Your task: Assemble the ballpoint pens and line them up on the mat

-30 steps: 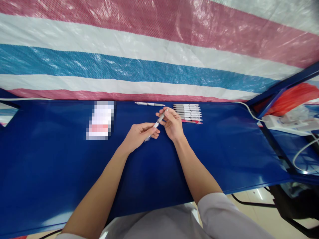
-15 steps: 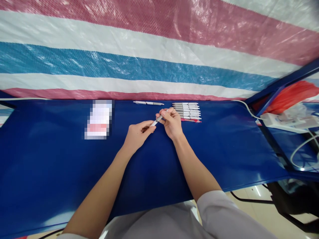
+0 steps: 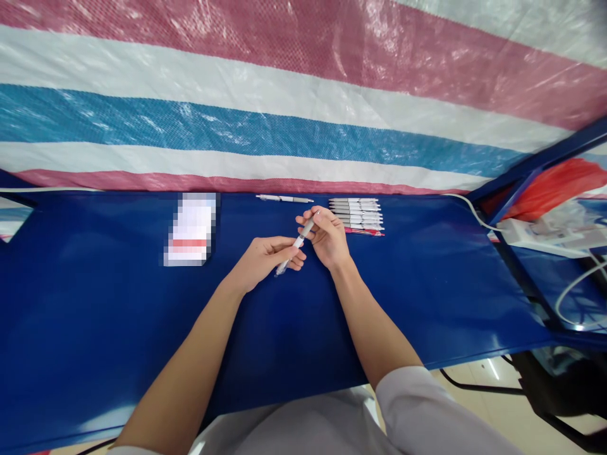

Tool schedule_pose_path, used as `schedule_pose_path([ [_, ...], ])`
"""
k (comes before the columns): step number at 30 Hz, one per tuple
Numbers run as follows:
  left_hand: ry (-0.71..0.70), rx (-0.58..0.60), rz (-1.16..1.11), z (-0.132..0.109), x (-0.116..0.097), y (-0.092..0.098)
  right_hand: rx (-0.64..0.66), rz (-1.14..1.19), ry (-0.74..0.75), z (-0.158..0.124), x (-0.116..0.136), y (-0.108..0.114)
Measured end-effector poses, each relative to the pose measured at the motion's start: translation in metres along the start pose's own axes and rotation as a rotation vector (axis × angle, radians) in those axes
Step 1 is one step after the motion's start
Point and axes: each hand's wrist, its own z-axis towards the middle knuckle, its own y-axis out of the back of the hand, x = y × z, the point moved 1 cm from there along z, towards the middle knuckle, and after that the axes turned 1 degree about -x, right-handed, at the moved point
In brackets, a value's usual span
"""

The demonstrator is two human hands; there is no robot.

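Head view: both hands meet over the blue bench [image 3: 427,303], a bit behind its middle and closer to the back edge than to the front edge.

The left hand [image 3: 263,259] has its fingers closed around the lower, pointed end of a pen [image 3: 296,243]. The right hand [image 3: 327,237] pinches the upper end of the same pen betw. thumb and fingers, so both hands are gripping it. The pen is white and grey and lies tilted, tip low on the left, top end higher on the right. It is lifted off the bench surface, held only by the hands. Whether the pen is in one piece or two parts joined I cannot tell; the fingers cover the middle.

Just behind the right hand, near the back edge, a row of pens [image 3: 358,213] lies side by side, approx. parallel to that edge; the nearest one is red. Left of this row, also along the back edge, a single pen [image 3: 284,198] lies alone, well apart from the hands. Further left, near the back edge, is a blurred card [image 3: 192,229], white w. a red band; details not readable.

Behind the bench hangs a striped tarp [image 3: 284,126], red, white and blue. At the right end, beyond the bench corner, a white power strip [image 3: 545,235] w. cable sits on another surface.
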Motion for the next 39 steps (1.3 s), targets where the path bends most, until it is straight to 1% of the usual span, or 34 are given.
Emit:
schedule_pose_path([
  [2, 0.039, 0.047, -0.043, -0.001, 0.000, 0.000, 0.015, 0.008, -0.024, -0.001, 0.000, 0.001],
  [4, 0.062, 0.069, -0.074, -0.001, 0.001, 0.000, 0.025, 0.021, -0.037, -0.001, -0.001, 0.002],
  [7, 0.064, 0.074, -0.092, -0.001, 0.002, -0.001, 0.026, 0.056, -0.024, 0.000, -0.002, 0.003],
  [10, 0.026, 0.053, -0.041, -0.001, 0.002, -0.001, 0.012, 0.070, -0.004, 0.001, -0.002, 0.003],
  [13, -0.050, -0.020, 0.106, 0.001, 0.003, -0.001, -0.039, 0.037, -0.003, 0.003, -0.003, 0.002],
  [18, -0.218, -0.247, 0.415, 0.005, 0.011, 0.000, -0.134, -0.021, 0.036, 0.006, -0.005, 0.001],
  [20, -0.244, -0.288, 0.465, 0.006, 0.013, -0.001, -0.135, -0.032, 0.051, 0.006, -0.005, 0.001],
  [22, -0.220, -0.264, 0.415, 0.006, 0.013, -0.001, -0.115, -0.030, 0.048, 0.006, -0.005, 0.001],
  [25, -0.119, -0.143, 0.215, 0.004, 0.008, -0.001, -0.079, -0.011, 0.014, 0.004, -0.003, 0.000],
  [28, -0.025, -0.016, 0.006, 0.001, 0.003, -0.001, -0.016, 0.015, -0.002, 0.001, -0.001, 0.000],
  [31, 0.054, 0.060, -0.137, -0.001, 0.002, -0.002, 0.040, 0.022, -0.011, -0.001, 0.000, 0.000],
  [33, 0.092, 0.075, -0.175, -0.002, 0.002, -0.002, 0.045, 0.023, -0.014, -0.001, -0.001, 0.001],
  [35, 0.091, 0.076, -0.169, -0.002, 0.001, -0.002, 0.043, 0.037, -0.008, 0.000, -0.001, 0.002],
  [37, 0.048, 0.063, -0.120, -0.002, 0.001, -0.002, 0.040, 0.049, -0.001, 0.001, -0.002, 0.002],
  [39, -0.018, 0.024, -0.018, -0.001, 0.001, -0.002, 0.021, 0.042, 0.005, 0.002, -0.002, 0.002],
])
